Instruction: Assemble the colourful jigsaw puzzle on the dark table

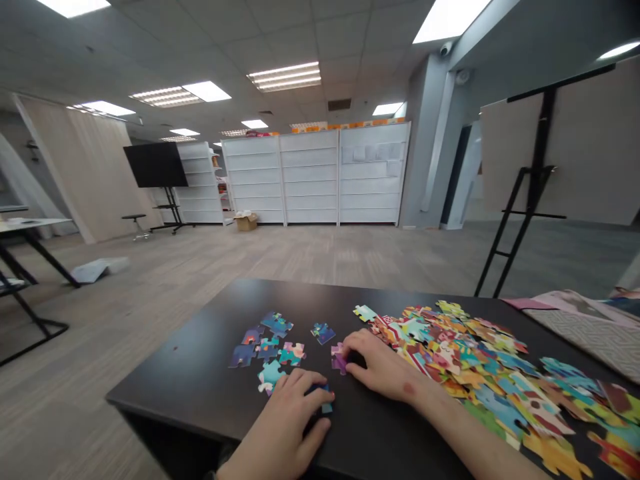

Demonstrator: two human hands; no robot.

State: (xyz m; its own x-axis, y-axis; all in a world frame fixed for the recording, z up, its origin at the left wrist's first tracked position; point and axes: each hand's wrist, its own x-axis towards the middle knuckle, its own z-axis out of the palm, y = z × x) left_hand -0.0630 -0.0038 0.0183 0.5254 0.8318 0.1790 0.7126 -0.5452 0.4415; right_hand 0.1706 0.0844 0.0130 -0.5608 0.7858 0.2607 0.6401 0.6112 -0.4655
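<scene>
My left hand (pixel 293 420) rests low over the near part of the dark table, its fingers curled round a blue puzzle piece (pixel 327 407) that is partly hidden beneath them. To its right, my right hand (pixel 370 360) has its fingertips on a purple puzzle piece (pixel 338 359) lying on the tabletop. Beyond both hands sits a loose dark-blue puzzle piece (pixel 323 333). Left of it is a loose group of several blue, purple and teal pieces, among them a teal piece (pixel 271 375) close to my left fingers and a multicoloured piece (pixel 292 353).
A big heap of mixed puzzle pieces (pixel 450 347) spreads over the right side of the black table (pixel 200 347). A patterned cloth item (pixel 585 327) lies at the right edge. Further off stand a black easel stand (pixel 515 227), white shelves (pixel 310 177) and a cardboard box (pixel 247 222).
</scene>
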